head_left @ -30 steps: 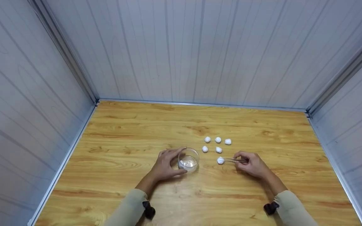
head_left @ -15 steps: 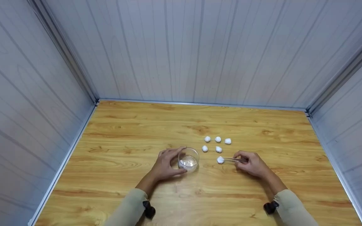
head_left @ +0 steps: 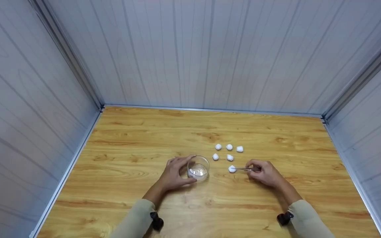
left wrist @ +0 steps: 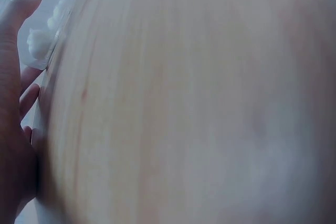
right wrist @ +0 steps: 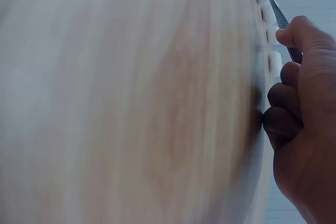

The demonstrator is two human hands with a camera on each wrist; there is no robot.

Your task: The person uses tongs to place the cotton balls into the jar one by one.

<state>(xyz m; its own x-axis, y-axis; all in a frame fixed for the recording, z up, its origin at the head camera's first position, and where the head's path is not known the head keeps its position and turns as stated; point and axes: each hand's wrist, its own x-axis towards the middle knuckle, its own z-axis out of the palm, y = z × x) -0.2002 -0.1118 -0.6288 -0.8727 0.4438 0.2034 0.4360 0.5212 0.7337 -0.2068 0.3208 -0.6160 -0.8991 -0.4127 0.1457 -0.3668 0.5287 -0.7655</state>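
My left hand (head_left: 174, 173) holds a small clear glass bowl (head_left: 207, 169) from its left side, thumb at the near side and fingers at the far side. White cotton balls (left wrist: 39, 43) show through the bowl's wall in the left wrist view. My right hand (head_left: 266, 173) pinches a pair of metal tweezers (head_left: 243, 169) between thumb and fingers. The tweezers point left, their tips on a cotton ball (head_left: 231, 169) that lies to the right of the bowl. In the right wrist view the other fingers (right wrist: 283, 98) are curled in beside the table.
Behind that ball, several more cotton balls lie on the wooden table (head_left: 137, 132) in two rows, such as one cotton ball (head_left: 215, 157) near the bowl and another cotton ball (head_left: 239, 149) at the far right. Pale panel walls (head_left: 193, 56) enclose the table's back and sides.
The two arms of the tweezers have come closer together at the cotton ball. Both hands, the bowl and the other balls have stayed in place.
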